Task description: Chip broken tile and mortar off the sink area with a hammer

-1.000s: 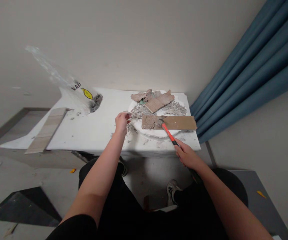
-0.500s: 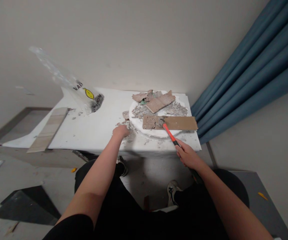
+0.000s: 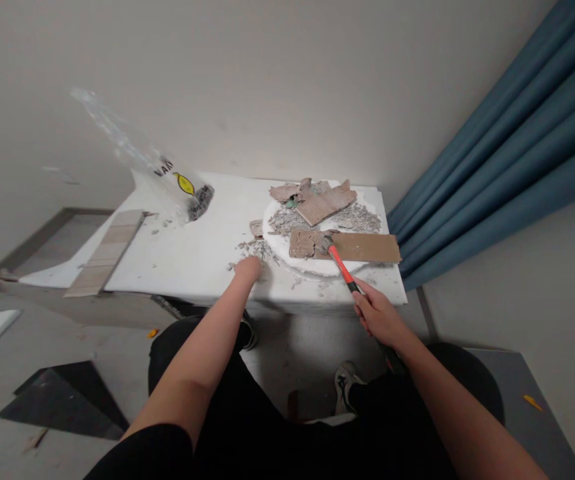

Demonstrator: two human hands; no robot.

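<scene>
My right hand (image 3: 376,308) is wrapped round the handle of a hammer (image 3: 341,264) with a red and black grip. The hammer's metal head rests on a brown board (image 3: 367,247), whose left end is cracked and crumbling. Down among grey crumbs (image 3: 262,248) on the white table, my left hand (image 3: 250,268) is closed, its fingertips hidden. Under the board lies a white round slab (image 3: 287,259) strewn with grey rubble. Broken brown pieces (image 3: 326,202) are heaped on its far side.
A clear plastic bag (image 3: 174,180) with dark grey contents stands on the white table (image 3: 202,257). Left of it, a wooden plank (image 3: 107,253) overhangs the front edge. A blue curtain (image 3: 497,153) hangs at right. Black sheets (image 3: 67,403) lie on the floor.
The view has shifted slightly, so the table appears a little further right. My left hand has moved slightly at the crumbs. The hammer stays on the board.
</scene>
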